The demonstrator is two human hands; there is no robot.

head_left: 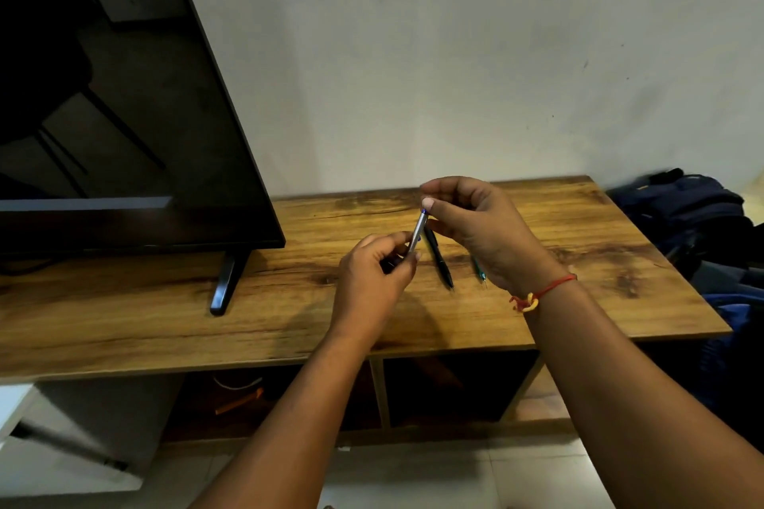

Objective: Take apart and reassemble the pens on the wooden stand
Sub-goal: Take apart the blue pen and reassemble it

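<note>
L hand [372, 281] grips lower end of silver pen [417, 231], held tilted above wooden stand [578, 302]. R hand [475, 227] pinches its blue-tipped upper end. Black pen [440, 260] & teal pen [479, 273] lie on stand beneath; TV [124, 116] at left.

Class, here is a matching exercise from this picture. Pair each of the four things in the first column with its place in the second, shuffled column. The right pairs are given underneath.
Things
1. silver pen
2. black pen
3. television
4. red thread

Places
A. tied round a wrist
B. lying unheld on the wooden stand
C. held between the left hand and the right hand
D. standing at the stand's left end

Pairs: 1-C, 2-B, 3-D, 4-A
</note>
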